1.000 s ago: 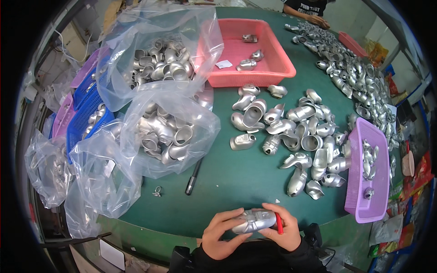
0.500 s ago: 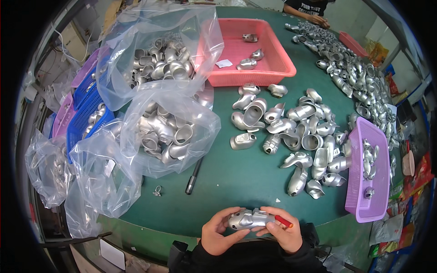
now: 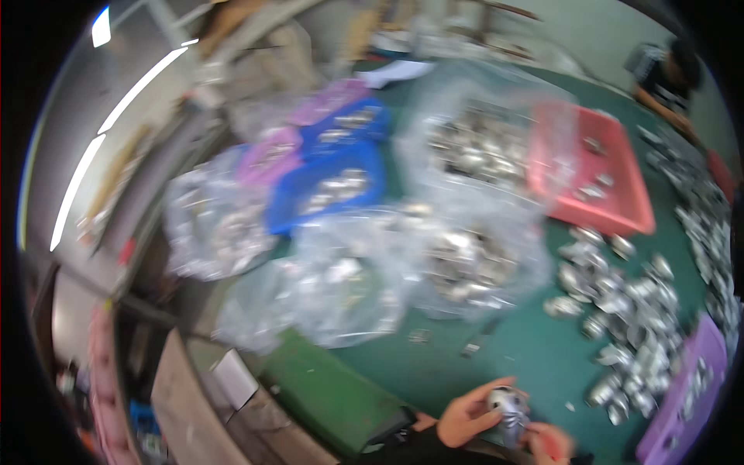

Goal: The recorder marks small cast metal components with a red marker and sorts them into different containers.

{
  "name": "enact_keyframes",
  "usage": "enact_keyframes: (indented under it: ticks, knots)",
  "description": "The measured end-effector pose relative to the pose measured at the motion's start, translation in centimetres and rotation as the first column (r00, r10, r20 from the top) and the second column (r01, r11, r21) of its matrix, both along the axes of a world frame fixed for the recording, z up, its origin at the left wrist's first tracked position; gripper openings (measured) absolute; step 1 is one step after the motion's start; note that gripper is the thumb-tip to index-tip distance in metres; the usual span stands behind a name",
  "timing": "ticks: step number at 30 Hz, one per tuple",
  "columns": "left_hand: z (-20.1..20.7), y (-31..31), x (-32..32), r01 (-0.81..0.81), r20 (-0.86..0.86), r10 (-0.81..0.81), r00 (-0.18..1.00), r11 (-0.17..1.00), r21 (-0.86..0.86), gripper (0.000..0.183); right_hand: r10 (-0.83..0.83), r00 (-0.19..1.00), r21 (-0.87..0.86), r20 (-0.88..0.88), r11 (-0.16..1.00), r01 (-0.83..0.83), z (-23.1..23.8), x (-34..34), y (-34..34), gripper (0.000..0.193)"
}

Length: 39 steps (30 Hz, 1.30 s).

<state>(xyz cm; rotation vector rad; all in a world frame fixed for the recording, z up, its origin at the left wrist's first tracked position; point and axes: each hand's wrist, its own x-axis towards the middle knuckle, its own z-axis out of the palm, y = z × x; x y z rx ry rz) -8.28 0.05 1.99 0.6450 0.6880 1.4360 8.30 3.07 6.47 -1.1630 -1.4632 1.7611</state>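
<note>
A silver, hollow-looking metal casting [image 3: 508, 409] is held up near the table's front edge. My left hand [image 3: 467, 417] is closed round its upper left side, thumb across the front. My right hand [image 3: 549, 443], smeared by motion, sits at its lower right with the fingers near its end. A red stick-like tool [image 3: 553, 445] shows in that hand; its tip cannot be made out. Right of my hands lies a heap of similar castings [image 3: 635, 333]. A dark pen-like rod [image 3: 479, 341] and a small metal piece [image 3: 419, 335] lie beyond my hands.
Clear plastic bags of castings [image 3: 473, 267] cover the middle. Blue baskets [image 3: 279, 217] and pink-purple baskets stand left, a salmon basket [image 3: 642, 203] far right, a purple basket [image 3: 666, 422] near right. Another person [image 3: 666, 85] sits at the far right beside more castings.
The view has swung left, so the table's contents appear further right and blurred. My hands still hold the casting, which is now tilted more upright. The red tool stays at my right hand.
</note>
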Motion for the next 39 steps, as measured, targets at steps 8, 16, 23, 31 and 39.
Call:
enact_keyframes:
  ticks: [8,16,23,31,39]
  knots:
    - [7.6,-8.0,-11.8,-0.333,-0.042,0.334,0.941,0.905,-0.265,0.055,0.059,0.998,0.088,-0.019,0.994,-0.057,-0.6,1.0,1.9,0.021]
    - [20.3,-11.7,-42.1,-0.927,-0.551,0.826,-0.114,0.111,0.358,0.041,0.097,0.991,0.090,-0.093,0.992,-0.089,-0.1,1.0,1.9,0.019]
    - [19.5,-6.0,-37.7,-0.851,-0.584,0.811,-0.033,0.284,0.442,0.025,-0.052,0.998,0.030,-0.021,0.998,0.053,0.1,1.2,-0.2,0.021]
    - [16.2,2.4,-11.7,0.070,-0.910,0.412,-0.052,0.910,0.408,0.013,-0.438,0.899,0.258,-0.026,0.866,0.429,-3.5,4.3,0.4,0.017]
    - [4.3,13.8,7.7,0.668,-0.937,0.336,-0.097,0.720,0.189,0.050,-0.550,0.830,0.480,0.094,0.755,0.446,-5.6,8.5,0.1,0.012]
